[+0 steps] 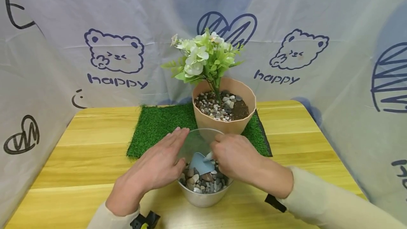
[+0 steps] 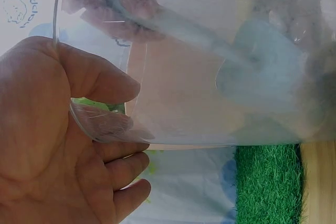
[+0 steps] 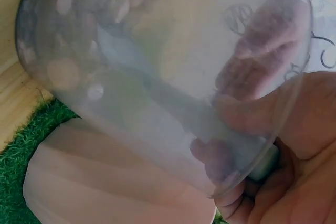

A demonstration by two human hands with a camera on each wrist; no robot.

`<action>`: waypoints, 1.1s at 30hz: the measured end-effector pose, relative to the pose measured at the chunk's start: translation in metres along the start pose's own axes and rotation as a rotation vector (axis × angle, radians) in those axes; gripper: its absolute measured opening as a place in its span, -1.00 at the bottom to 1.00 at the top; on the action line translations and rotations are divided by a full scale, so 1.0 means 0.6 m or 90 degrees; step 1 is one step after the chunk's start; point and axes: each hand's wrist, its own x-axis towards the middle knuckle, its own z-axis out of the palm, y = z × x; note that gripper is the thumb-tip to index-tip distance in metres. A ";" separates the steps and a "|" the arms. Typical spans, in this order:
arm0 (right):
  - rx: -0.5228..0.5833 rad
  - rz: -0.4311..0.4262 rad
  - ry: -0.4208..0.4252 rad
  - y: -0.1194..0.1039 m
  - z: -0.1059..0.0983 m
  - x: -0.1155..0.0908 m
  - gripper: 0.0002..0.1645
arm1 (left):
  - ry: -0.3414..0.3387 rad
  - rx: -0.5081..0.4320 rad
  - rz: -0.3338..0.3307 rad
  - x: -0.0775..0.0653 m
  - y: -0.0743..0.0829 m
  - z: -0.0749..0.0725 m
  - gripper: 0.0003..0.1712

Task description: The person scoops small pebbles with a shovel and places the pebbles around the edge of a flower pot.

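Note:
A clear plastic bucket (image 1: 203, 200) with grey, white and brown pebbles (image 1: 206, 183) in its bottom stands at the front of the table. My left hand (image 1: 162, 162) holds its left rim, the thumb (image 2: 105, 77) inside the wall and the fingers outside. Over the right rim, my right hand (image 1: 238, 156) grips the handle of a small light-blue shovel (image 1: 201, 163), fingers curled round it. The shovel's blade lies on the pebbles inside the bucket, and the handle (image 3: 194, 114) slants up to the right hand, seen through the bucket wall in the right wrist view.
Just behind the bucket, a peach flowerpot (image 1: 224, 124) holds soil, pebbles and a plant with white flowers (image 1: 203, 56). The pot stands on a green artificial-grass mat (image 1: 159, 126). A printed white cloth (image 1: 159, 10) hangs behind and beside the wooden table (image 1: 79, 165).

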 end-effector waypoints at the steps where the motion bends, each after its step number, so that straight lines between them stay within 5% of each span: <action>1: 0.005 0.004 -0.006 -0.002 0.000 0.000 -0.82 | 0.001 0.001 0.000 0.000 0.000 0.000 -0.13; 10: 0.088 0.069 -0.070 -0.012 -0.016 -0.003 -0.74 | -0.002 0.002 0.002 0.000 0.000 0.001 -0.11; 27: 0.146 0.082 -0.125 -0.010 -0.031 -0.004 -0.78 | 0.002 0.000 0.001 -0.001 -0.001 0.000 -0.12; 33: 0.176 0.086 -0.147 -0.003 -0.043 -0.008 -0.66 | 0.001 -0.001 0.000 0.001 -0.001 0.001 -0.12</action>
